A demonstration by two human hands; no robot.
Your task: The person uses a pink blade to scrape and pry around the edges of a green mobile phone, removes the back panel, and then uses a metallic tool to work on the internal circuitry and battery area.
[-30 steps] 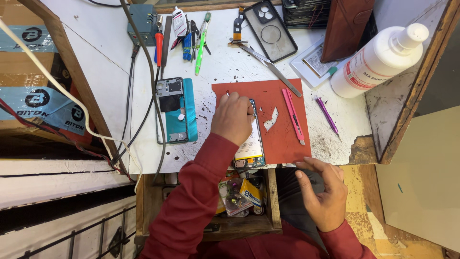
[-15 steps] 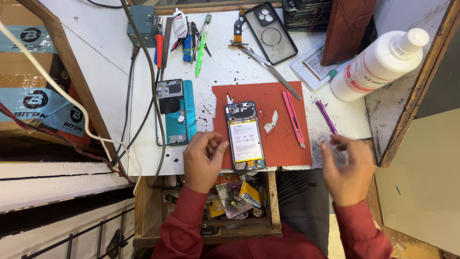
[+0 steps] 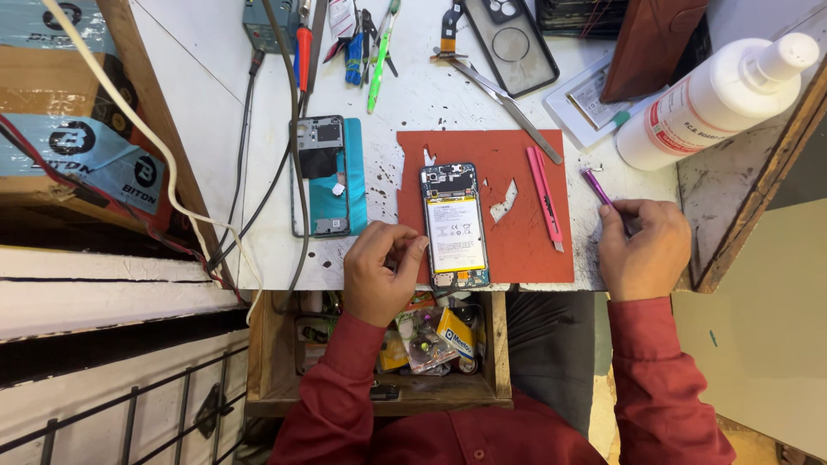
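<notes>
Left hand (image 3: 383,269), fingers curled with thumb and fingertips pinched, rests against the left edge of the opened smartphone with exposed white battery (image 3: 454,226), which lies lengthwise on the worn red rubber work mat (image 3: 508,245). Right hand (image 3: 644,250) is closed around the slim purple-handled tool (image 3: 598,186) at the mat's right. Judged step: picking up the tool for internal work. A pink utility knife (image 3: 545,196) lies on the mat

Two opened phones (image 3: 454,226), one white bottle (image 3: 711,96), one pink knife (image 3: 544,196).
</notes>
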